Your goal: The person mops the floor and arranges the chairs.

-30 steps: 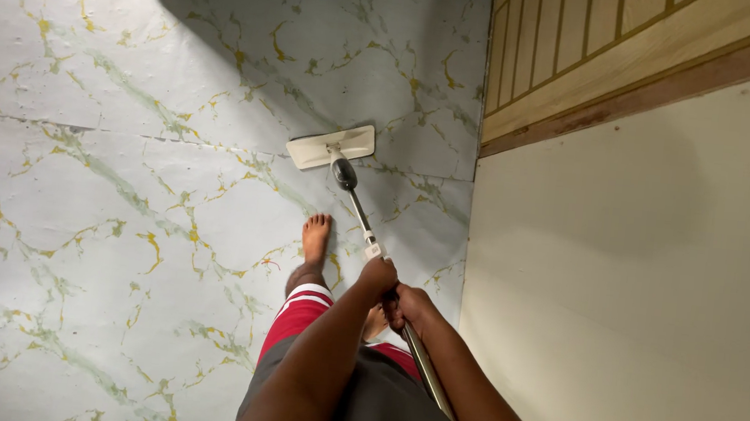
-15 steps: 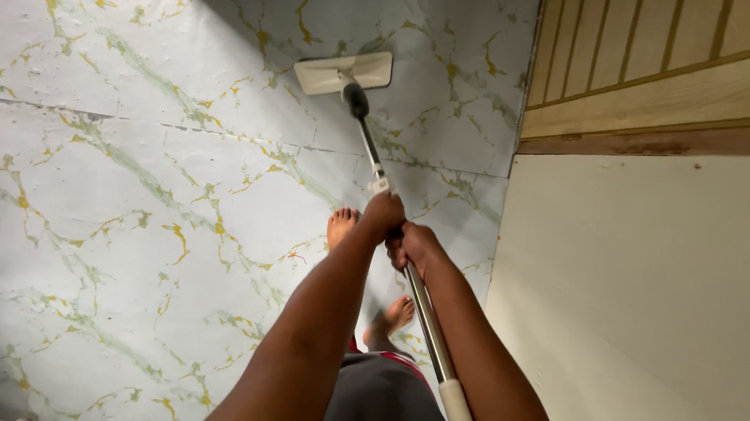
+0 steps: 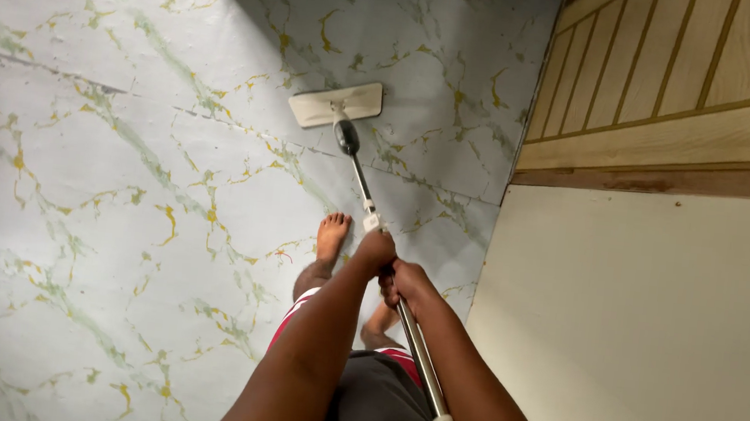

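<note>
Both hands, left hand [image 3: 376, 250] and right hand [image 3: 406, 283], grip the mop handle [image 3: 356, 167]; the mop head [image 3: 335, 104] (mid-frame) risks striking the wall [image 3: 658, 342], or wet floor [image 3: 120, 165] causing slips.

I look straight down at a floor [image 3: 101, 163] with the mop head [image 3: 335, 103] lying flat on it toward its far edge, ahead of me. The mop pole [image 3: 361, 189] runs back from the head to my two hands. My left hand [image 3: 376, 250] sits further up the pole, my right hand [image 3: 406, 283] just behind it, touching. My bare foot [image 3: 330, 236] stands on the floor just left of the pole. A wall [image 3: 649, 341] lines the floor's right edge, with a panelled door [image 3: 677, 75] beyond it.
</note>
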